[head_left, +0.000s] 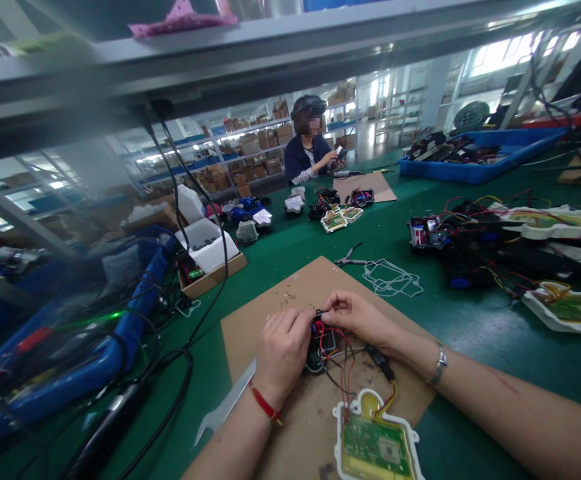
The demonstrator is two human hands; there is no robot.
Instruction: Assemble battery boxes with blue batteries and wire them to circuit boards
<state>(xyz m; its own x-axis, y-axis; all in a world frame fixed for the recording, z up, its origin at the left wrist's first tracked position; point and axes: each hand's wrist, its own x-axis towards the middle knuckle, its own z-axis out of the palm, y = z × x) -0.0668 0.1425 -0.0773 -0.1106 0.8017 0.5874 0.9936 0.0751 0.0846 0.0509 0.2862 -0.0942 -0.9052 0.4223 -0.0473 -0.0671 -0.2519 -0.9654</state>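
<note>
My left hand (283, 353) and my right hand (355, 320) meet over a small black wired module (320, 350) trailing red and black wires. Both sets of fingers pinch at its top end, and the exact grip point is hidden by my fingers. Everything lies over a brown cardboard sheet (290, 293). Wires run down to a green circuit board in a white and yellow casing (375, 443) near my right forearm. Under my left wrist lies a flat metal spanner-like tool (225, 400). Small pliers (350, 257) rest beyond the cardboard.
A green workbench (470, 320) holds heaps of wired boards and a blue tray of parts (480, 167). A co-worker (307, 143) sits across it, handling a small item. A black cable and blue frame crowd the left. Shelves of cartons stand behind.
</note>
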